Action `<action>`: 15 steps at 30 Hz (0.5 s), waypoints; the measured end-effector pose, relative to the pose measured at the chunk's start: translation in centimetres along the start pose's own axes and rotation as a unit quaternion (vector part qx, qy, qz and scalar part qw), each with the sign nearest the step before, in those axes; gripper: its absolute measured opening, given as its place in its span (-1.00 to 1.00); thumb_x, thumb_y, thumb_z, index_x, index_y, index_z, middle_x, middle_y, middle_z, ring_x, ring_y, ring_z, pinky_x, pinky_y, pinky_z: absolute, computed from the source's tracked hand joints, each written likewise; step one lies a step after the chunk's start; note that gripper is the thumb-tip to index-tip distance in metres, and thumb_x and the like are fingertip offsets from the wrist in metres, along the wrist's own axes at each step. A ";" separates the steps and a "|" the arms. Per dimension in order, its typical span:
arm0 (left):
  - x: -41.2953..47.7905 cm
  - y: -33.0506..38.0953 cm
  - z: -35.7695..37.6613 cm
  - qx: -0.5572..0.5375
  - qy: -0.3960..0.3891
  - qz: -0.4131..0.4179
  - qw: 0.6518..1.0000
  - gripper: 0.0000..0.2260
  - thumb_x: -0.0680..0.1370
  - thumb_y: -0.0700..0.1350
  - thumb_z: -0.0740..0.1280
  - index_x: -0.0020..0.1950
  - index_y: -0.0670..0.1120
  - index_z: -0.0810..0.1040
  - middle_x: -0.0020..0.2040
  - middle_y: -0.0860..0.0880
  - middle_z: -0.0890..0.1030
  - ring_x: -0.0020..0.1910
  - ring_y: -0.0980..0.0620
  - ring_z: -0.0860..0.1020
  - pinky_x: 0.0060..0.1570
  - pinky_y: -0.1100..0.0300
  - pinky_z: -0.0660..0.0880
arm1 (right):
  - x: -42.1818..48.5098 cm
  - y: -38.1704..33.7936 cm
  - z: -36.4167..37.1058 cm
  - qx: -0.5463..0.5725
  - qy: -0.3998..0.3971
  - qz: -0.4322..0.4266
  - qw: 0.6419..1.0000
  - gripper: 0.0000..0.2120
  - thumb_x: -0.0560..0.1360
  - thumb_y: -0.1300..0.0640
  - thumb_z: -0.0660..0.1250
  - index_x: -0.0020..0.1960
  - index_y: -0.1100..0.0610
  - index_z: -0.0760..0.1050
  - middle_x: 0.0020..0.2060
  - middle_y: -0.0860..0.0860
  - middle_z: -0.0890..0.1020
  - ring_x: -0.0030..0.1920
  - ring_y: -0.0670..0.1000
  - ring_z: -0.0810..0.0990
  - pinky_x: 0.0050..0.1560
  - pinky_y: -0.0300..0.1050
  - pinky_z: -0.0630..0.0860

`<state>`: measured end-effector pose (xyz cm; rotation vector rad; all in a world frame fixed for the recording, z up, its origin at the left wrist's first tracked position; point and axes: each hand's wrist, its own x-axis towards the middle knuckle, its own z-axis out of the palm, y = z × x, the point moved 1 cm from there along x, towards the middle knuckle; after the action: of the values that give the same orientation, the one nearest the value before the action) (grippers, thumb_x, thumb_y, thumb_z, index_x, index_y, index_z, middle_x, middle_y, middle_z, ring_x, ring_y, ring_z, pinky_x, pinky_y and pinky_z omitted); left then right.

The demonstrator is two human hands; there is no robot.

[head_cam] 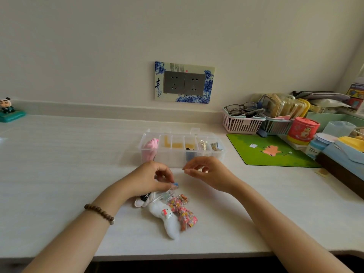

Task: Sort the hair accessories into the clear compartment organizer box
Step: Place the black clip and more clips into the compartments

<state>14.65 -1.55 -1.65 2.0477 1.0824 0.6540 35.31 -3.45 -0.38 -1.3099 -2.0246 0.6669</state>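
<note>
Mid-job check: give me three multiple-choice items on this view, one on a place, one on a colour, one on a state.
1. Where in the organizer box is the pink plush clip?
A. leftmost compartment
B. middle compartment
C. rightmost compartment

2. What colour is the small piece pinched by the left hand?
A. red
B. blue
C. yellow

3. What state is the right hand in?
A. gripping the box
B. flat on the desk
C. raised, fingers curled, nothing visibly held

Answers:
1 A: the pink plush fills the left end.
2 B: a small blue clip shows at the fingertips.
3 C: it hovers in front of the box, touching nothing I can see.
</note>
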 end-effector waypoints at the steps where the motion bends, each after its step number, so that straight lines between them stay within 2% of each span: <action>1: 0.0 0.0 0.0 -0.002 0.002 0.002 1.000 -0.87 0.32 -0.04 0.54 -0.22 0.01 0.63 -0.31 0.13 0.63 -0.33 0.25 0.51 -0.24 0.38 0.44 | 0.0 0.1 0.2 -0.002 -0.005 0.003 1.000 -0.94 0.47 0.04 0.36 -0.10 -0.01 0.60 -0.17 -0.10 0.64 -0.17 -0.15 0.55 -0.21 -0.37 0.39; 4: 0.0 0.2 -0.1 -0.021 0.041 0.014 0.999 -0.85 0.33 -0.08 0.54 -0.23 0.00 0.59 -0.33 0.12 0.60 -0.35 0.22 0.48 -0.26 0.35 0.44 | 0.2 -0.2 0.7 0.060 -0.012 0.030 0.998 -0.96 0.45 0.07 0.39 -0.13 0.03 0.59 -0.22 -0.05 0.65 -0.21 -0.13 0.57 -0.16 -0.30 0.46; 7: -0.1 0.8 -0.2 -0.061 0.087 0.041 0.993 -0.81 0.30 -0.09 0.55 -0.24 0.02 0.55 -0.32 0.09 0.61 -0.31 0.20 0.54 -0.24 0.35 0.47 | 0.2 -0.8 0.9 0.165 -0.008 0.059 0.984 -0.96 0.45 0.10 0.38 -0.12 0.06 0.57 -0.25 -0.03 0.66 -0.22 -0.11 0.61 -0.22 -0.31 0.50; 11: -0.2 1.2 -0.2 -0.077 0.137 0.058 0.986 -0.73 0.27 -0.09 0.57 -0.23 0.03 0.48 -0.33 0.01 0.63 -0.33 0.17 0.57 -0.25 0.32 0.50 | 0.2 -1.6 0.7 0.237 -0.029 0.059 0.969 -0.94 0.46 0.12 0.37 -0.09 0.10 0.58 -0.27 -0.04 0.69 -0.17 -0.06 0.67 -0.21 -0.27 0.55; 15: -0.5 1.9 -0.1 -0.057 0.153 0.074 0.984 -0.70 0.30 -0.07 0.55 -0.20 -0.02 0.43 -0.30 -0.01 0.63 -0.34 0.17 0.56 -0.25 0.30 0.52 | 0.5 -2.2 0.2 0.263 -0.026 0.054 0.963 -0.94 0.44 0.17 0.39 -0.11 0.14 0.60 -0.22 0.06 0.69 -0.20 -0.05 0.66 -0.21 -0.26 0.57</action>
<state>15.19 -2.67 -0.15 1.9843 1.0394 1.1092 33.67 -3.78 1.12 -1.0895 -1.6565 1.2022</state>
